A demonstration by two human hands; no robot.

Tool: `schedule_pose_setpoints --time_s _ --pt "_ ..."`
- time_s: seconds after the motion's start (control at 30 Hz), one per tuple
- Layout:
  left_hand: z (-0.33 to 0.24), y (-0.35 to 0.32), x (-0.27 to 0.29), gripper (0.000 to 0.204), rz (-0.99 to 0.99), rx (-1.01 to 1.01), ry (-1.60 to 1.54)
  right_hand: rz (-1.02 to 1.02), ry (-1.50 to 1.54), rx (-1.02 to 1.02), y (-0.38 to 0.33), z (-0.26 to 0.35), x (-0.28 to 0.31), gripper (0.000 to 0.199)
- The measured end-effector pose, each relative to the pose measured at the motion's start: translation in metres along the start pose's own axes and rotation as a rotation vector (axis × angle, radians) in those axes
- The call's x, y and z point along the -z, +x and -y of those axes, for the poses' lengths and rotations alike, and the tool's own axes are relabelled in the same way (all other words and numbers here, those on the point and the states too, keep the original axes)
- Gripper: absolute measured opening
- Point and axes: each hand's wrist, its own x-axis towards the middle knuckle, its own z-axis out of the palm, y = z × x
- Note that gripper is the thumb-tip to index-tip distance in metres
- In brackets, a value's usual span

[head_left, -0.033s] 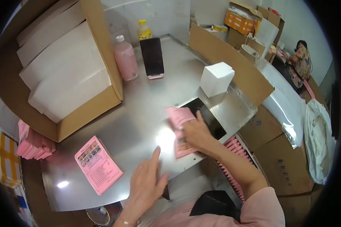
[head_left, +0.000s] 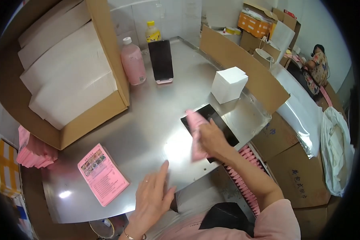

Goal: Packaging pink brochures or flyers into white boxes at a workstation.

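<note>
Movement: nothing had shifted that I could see — both hands and the pink sheet lay where they were in the earlier picture.
Right hand: the right hand [head_left: 210, 138] lay palm down on a pink sheet [head_left: 196, 134], fingers spread flat and pressing it rather than closed round it.
Pink sheet: it rested on a black pad [head_left: 220, 122] near the right edge of the steel table [head_left: 148, 128], its top end sticking out past the fingers.
Left hand: the left hand [head_left: 152, 200] was open and held nothing, fingers stretched forward over the table's near edge — whether it touched the steel I could not tell.
Leaflet: a pink leaflet [head_left: 103, 174] lay flat to the left of that hand, apart from it.
Farther back: a white box [head_left: 228, 84] stood behind the black pad; a pink bottle [head_left: 133, 64] and a dark phone [head_left: 161, 61] stood upright beside a big cardboard box [head_left: 104, 104] of white packets.
Table's left side: a stack of pink packets [head_left: 32, 152] sat below the table edge.
</note>
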Motion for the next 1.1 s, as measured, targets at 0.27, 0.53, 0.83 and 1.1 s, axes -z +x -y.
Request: schedule_pose_setpoints --time_s 0.27,0.53,0.83,1.1 --pt "0.041 -0.041 0.041 0.030 -0.312 0.081 0.061 -0.448 -0.162 -0.033 0.021 -0.006 0.089 0.026" --pt "0.108 -0.062 0.063 0.014 -0.337 0.483 0.495 -0.449 -0.227 -0.125 0.074 -0.089 0.085 0.057" --pt "0.103 -0.040 0.082 0.008 -0.310 0.349 0.451 -0.502 -0.471 -0.212 0.017 -0.062 0.102 0.048" --pt "0.029 0.014 -0.028 0.021 -0.093 -0.219 0.120 -0.380 -0.204 -0.267 0.039 -0.059 0.127 0.022"
